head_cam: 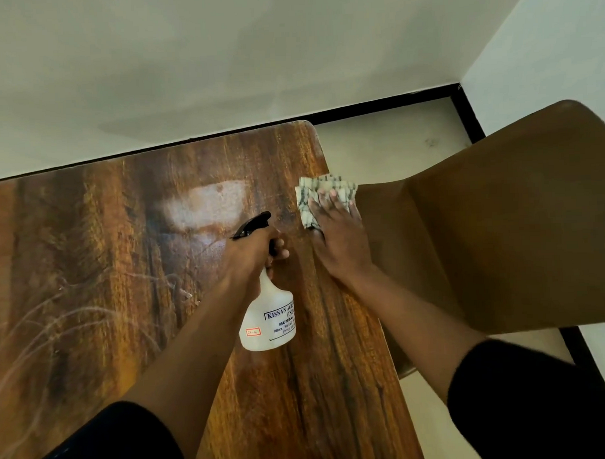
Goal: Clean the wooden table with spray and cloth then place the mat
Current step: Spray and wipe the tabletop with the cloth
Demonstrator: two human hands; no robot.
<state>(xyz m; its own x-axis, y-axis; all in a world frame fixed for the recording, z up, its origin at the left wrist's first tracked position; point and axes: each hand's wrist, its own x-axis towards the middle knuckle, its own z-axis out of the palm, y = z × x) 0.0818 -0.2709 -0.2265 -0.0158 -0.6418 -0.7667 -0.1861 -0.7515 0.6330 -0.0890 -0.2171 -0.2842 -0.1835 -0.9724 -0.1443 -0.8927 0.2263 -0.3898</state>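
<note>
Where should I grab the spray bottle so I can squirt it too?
Grab the spray bottle by its thin neck just under the black trigger head, coming from behind, as the left hand does here. The neck is narrow enough for a full grip, and a finger can reach the trigger. The round white body below looks too wide for that.

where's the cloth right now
In the head view, the cloth lies flat under the right hand at the wooden table's far right edge, beside the brown chair.

Left hand [252,251] grips spray bottle [268,316] — right hand [339,238] presses cloth [322,194] on table [124,270].
</note>
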